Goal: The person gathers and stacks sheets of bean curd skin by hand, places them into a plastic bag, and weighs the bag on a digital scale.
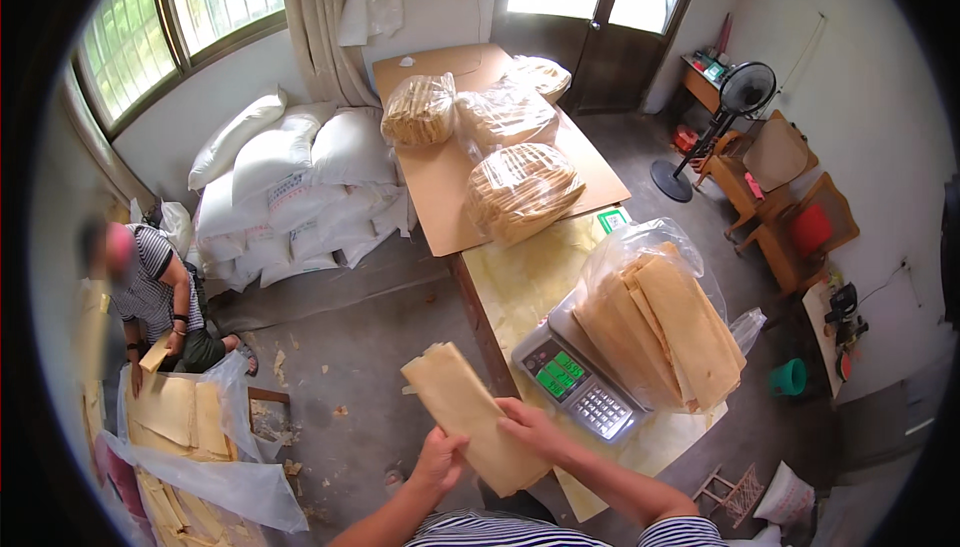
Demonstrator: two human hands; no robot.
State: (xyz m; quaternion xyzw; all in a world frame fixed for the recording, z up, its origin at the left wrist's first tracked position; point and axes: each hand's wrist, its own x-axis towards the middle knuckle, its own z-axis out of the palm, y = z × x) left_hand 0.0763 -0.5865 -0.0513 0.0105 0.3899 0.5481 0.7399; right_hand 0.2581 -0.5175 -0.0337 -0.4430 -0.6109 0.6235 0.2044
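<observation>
Both my hands hold a long stack of thin yellow-tan sheets (470,412) that look like dried tofu skin, tilted over the floor beside the table. My left hand (440,459) grips its left edge with the thumb on top. On the opposite edge my right hand (530,429) is closed, fingers over the upper face. Right of the stack, a digital scale (585,387) with a lit green display and a keypad stands on the table. An open clear plastic bag (640,237) lies on the scale's platform, filled with larger tan sheets (655,332).
Filled clear bags of sheets (525,187) sit on a cardboard sheet (430,202) at the table's far end. White sacks (290,177) are piled by the window. At left a seated person (160,287) handles sheets. A fan (748,89) and wooden chairs (770,177) stand right.
</observation>
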